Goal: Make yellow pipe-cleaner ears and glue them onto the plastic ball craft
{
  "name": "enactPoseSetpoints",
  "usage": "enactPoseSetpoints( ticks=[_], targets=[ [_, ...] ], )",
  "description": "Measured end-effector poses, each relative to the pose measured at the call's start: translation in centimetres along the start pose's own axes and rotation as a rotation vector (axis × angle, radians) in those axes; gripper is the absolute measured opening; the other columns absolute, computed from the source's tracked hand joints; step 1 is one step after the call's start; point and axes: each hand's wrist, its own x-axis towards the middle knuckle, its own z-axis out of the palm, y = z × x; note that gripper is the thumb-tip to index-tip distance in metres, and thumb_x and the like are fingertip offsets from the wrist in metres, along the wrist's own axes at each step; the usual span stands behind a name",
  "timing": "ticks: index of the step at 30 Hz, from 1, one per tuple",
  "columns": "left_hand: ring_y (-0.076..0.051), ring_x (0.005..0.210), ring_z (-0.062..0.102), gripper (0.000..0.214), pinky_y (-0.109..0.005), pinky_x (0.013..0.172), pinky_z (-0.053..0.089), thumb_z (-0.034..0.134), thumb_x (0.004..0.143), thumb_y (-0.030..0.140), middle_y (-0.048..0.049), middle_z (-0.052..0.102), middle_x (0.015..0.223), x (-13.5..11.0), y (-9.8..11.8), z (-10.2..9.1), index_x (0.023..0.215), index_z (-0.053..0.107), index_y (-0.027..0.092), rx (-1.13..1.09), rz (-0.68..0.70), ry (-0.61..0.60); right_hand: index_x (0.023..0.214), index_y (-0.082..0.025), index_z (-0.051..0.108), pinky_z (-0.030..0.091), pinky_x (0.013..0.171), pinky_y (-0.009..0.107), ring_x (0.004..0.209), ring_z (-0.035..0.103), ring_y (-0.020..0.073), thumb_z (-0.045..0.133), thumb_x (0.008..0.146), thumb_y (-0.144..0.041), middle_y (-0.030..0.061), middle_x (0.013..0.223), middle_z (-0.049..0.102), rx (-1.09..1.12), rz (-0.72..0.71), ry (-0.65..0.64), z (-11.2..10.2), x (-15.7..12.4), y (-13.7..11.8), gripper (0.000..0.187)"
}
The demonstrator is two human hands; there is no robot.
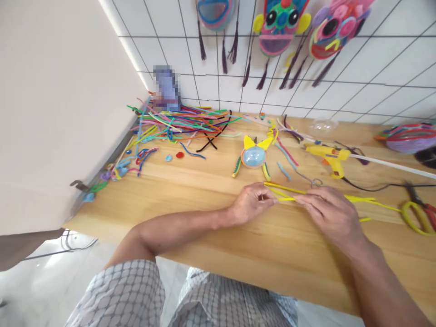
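Note:
My left hand (252, 202) is closed in a pinch on the left end of some yellow pipe cleaners (289, 190) that lie across the wooden table (190, 204). My right hand (329, 211) pinches the same yellow strands a little further right, fingers curled over them. More yellow strands trail out to the right past my right hand. Just behind my hands lies a small craft figure (254, 156) with a pale blue dome body, yellow ears and pipe-cleaner legs.
A heap of coloured pipe cleaners (177, 122) fills the table's back left. A yellow glue gun (332, 159) and its black cord lie at right, with yellow-handled scissors (417, 215) beyond. Colourful masks (279, 22) hang on the wire grid wall.

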Motion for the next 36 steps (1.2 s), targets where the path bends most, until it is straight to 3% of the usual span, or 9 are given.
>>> enactPoseSetpoints(
  ticks=[4, 11, 17, 22, 26, 30, 36],
  targets=[
    [-0.012, 0.071, 0.056, 0.025, -0.025, 0.068, 0.047, 0.083, 0.092, 0.028, -0.0012, 0.064, 0.077, 0.2, 0.1, -0.2, 0.073, 0.071, 0.015, 0.008, -0.017, -0.019, 0.094, -0.031, 0.084, 0.058, 0.073, 0.037, 0.076, 0.072, 0.0218, 0.071, 0.103, -0.022, 0.0042, 0.086, 0.077, -0.081, -0.011, 0.062, -0.3, -0.1, 0.5, 0.018],
    [-0.013, 0.074, 0.062, 0.015, -0.024, 0.068, 0.047, 0.079, 0.092, 0.021, -0.003, 0.071, 0.079, 0.2, 0.2, -0.3, 0.079, 0.078, 0.015, -0.024, -0.027, -0.068, 0.091, -0.024, 0.082, 0.056, 0.067, 0.034, 0.071, 0.07, 0.0195, 0.068, 0.105, -0.022, 0.0059, 0.086, 0.075, -0.194, -0.105, 0.095, -0.4, 0.1, 1.3, 0.02],
    [-0.011, 0.067, 0.055, 0.029, -0.023, 0.061, 0.04, 0.078, 0.095, 0.031, 0.0002, 0.063, 0.07, 0.4, 0.1, -0.3, 0.071, 0.07, 0.015, 0.025, -0.069, -0.06, 0.098, -0.028, 0.084, 0.06, 0.069, 0.034, 0.075, 0.074, 0.0206, 0.077, 0.098, -0.02, 0.0054, 0.087, 0.076, -0.115, -0.013, 0.154, -0.4, 0.0, 1.8, 0.011],
    [-0.011, 0.066, 0.052, 0.025, -0.024, 0.061, 0.038, 0.075, 0.093, 0.026, 0.002, 0.061, 0.07, 0.3, -0.2, -0.2, 0.072, 0.066, 0.016, 0.015, -0.076, -0.063, 0.093, -0.034, 0.086, 0.061, 0.066, 0.035, 0.069, 0.075, 0.0214, 0.077, 0.097, -0.027, 0.0043, 0.084, 0.079, -0.123, 0.119, 0.203, 0.0, -0.5, 2.9, 0.012],
    [-0.011, 0.065, 0.051, 0.025, -0.025, 0.062, 0.037, 0.074, 0.093, 0.025, 0.0028, 0.06, 0.069, 0.4, 0.2, -0.3, 0.071, 0.064, 0.017, 0.008, -0.12, -0.064, 0.087, -0.032, 0.085, 0.06, 0.064, 0.036, 0.067, 0.074, 0.0224, 0.076, 0.097, -0.034, 0.0059, 0.079, 0.078, -0.172, 0.221, 0.252, 0.1, -1.0, 4.2, 0.015],
    [-0.011, 0.065, 0.05, 0.026, -0.025, 0.061, 0.036, 0.075, 0.091, 0.029, 0.0033, 0.058, 0.068, 0.6, 0.8, -0.5, 0.072, 0.064, 0.017, -0.026, -0.171, -0.035, 0.086, -0.029, 0.084, 0.059, 0.065, 0.036, 0.07, 0.075, 0.0238, 0.077, 0.096, -0.035, 0.0072, 0.08, 0.078, -0.188, 0.216, 0.283, -0.1, -1.4, 5.3, 0.013],
    [-0.011, 0.067, 0.049, 0.027, -0.026, 0.063, 0.037, 0.076, 0.09, 0.032, 0.0033, 0.057, 0.069, 0.6, 0.8, -0.5, 0.071, 0.064, 0.017, -0.074, -0.15, 0.005, 0.087, -0.029, 0.083, 0.058, 0.07, 0.039, 0.075, 0.076, 0.0256, 0.077, 0.096, -0.042, 0.0079, 0.081, 0.08, -0.195, 0.325, 0.281, -0.1, -2.1, 6.9, 0.017]
  ],
)
